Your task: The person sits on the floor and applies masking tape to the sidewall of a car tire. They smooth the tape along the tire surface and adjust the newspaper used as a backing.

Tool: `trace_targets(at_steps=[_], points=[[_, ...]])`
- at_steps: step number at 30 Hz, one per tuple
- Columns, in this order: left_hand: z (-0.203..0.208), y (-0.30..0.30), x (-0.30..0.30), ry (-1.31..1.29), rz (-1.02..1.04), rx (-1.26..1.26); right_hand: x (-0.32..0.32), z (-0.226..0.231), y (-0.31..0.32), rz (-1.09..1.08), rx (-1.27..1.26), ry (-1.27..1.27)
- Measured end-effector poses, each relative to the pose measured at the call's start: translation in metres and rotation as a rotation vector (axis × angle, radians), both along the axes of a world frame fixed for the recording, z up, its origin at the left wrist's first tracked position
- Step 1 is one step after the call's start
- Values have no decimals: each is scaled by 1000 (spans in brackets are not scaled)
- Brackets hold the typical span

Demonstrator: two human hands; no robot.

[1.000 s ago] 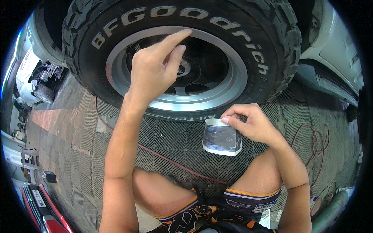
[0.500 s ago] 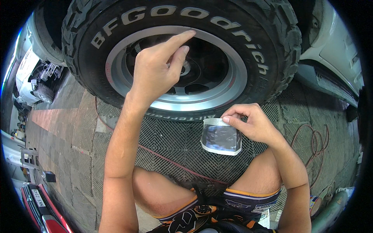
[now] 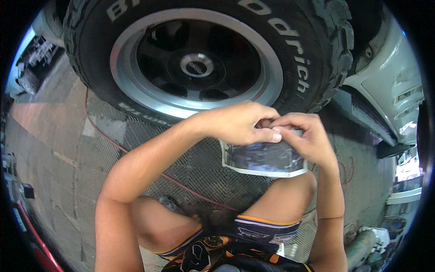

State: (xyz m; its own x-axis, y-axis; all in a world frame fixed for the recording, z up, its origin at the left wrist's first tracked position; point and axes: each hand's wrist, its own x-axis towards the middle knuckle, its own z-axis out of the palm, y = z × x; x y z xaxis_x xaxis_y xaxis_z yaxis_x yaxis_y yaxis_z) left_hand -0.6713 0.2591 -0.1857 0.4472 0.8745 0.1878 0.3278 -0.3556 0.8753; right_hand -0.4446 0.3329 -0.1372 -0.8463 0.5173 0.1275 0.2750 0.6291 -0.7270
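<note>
In front of the wheel, a dark, glossy sheet with pale, whitish edges (image 3: pixel 263 158) hangs below my two hands, slightly bent. My right hand (image 3: pixel 308 136) pinches its upper edge between thumb and fingers. Meeting it from the left, my left hand (image 3: pixel 247 124) is closed too, its thumb and fingers pressed together on the same upper edge. The fingertips of both hands touch or nearly touch, and they hide part of that edge. Behind stands a large black tyre (image 3: pixel 312 59) with raised white lettering, on a silver-rimmed wheel (image 3: pixel 122 77) with a dark centre.
A thin red hose (image 3: pixel 181 185) runs across the ridged floor mats (image 3: pixel 136 136) between my legs and the tyre. Pale vehicle bodywork (image 3: pixel 389 77) rises at the right. A greenish cylinder (image 3: pixel 362 247) lies at lower right, and a red car part (image 3: pixel 38 240) shows at lower left.
My left hand has come down from the wheel rim to the sheet's upper edge, beside my right hand. The view has shifted, and the wheel sits higher and further left.
</note>
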Motion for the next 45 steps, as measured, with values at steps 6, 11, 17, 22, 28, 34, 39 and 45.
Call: trace_targets(at_steps=[6,11,17,22,28,34,39,45], points=[[-5,33,25,-191,-18,24,13,66,1,-189,121,-274],[-49,32,29,-375,41,63,8,110,-4,-173,298,-717],[-116,58,74,-620,116,31,-15,151,-22,-304,753,-1052],[-142,64,96,-740,286,-5,-29,186,-27,-320,843,-1196],[-107,52,68,-56,258,37,-26,207,-35,-188,1021,-1038],[-12,7,19,-205,412,660,-52,173,-57,32,1081,-951],[32,-18,7,-153,458,532,-65,158,-59,105,1119,-657],[33,-32,-32,-187,507,636,-28,127,-54,40,1112,167]])
